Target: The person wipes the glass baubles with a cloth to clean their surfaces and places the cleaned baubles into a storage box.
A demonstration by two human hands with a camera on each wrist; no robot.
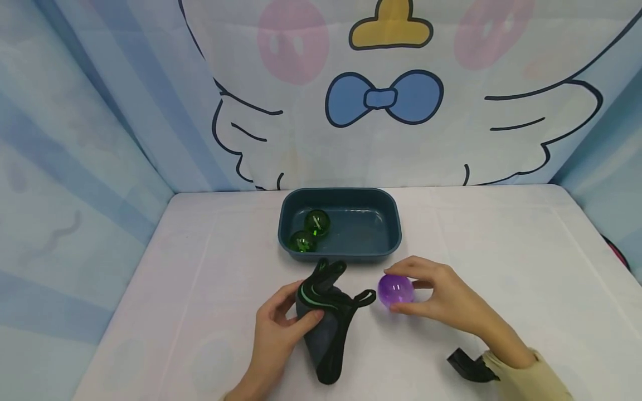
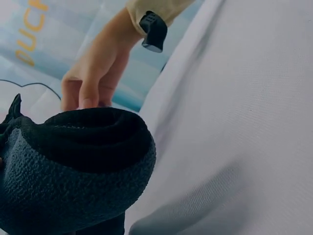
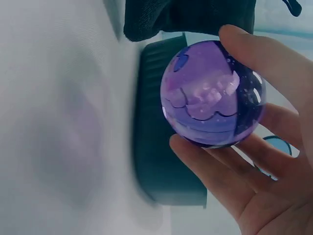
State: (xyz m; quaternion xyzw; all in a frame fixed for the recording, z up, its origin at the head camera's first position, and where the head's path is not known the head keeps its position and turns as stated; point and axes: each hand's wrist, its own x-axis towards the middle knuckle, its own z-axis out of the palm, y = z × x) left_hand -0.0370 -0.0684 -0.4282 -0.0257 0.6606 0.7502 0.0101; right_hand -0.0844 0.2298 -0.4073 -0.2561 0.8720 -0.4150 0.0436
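Note:
My right hand [image 1: 426, 289] pinches a clear purple ball [image 1: 395, 291] between thumb and fingers, just above the white table; the right wrist view shows the purple ball [image 3: 212, 93] close up in the fingertips [image 3: 254, 54]. My left hand [image 1: 281, 328] grips a dark grey pouch [image 1: 323, 323] with black trim and a green stripe, its mouth turned toward the ball. In the left wrist view the pouch [image 2: 73, 166] fills the lower left, with the right hand [image 2: 98, 73] behind it. A dark blue tray [image 1: 386, 214] stands just beyond, holding two green balls [image 1: 311, 231].
The white table [image 1: 501, 250] is walled by a cartoon-print curtain [image 1: 381, 100] at the back and blue cloth on both sides. A black wrist strap [image 1: 468, 365] shows by my right sleeve. The tray's edge [image 3: 161, 147] lies close behind the purple ball.

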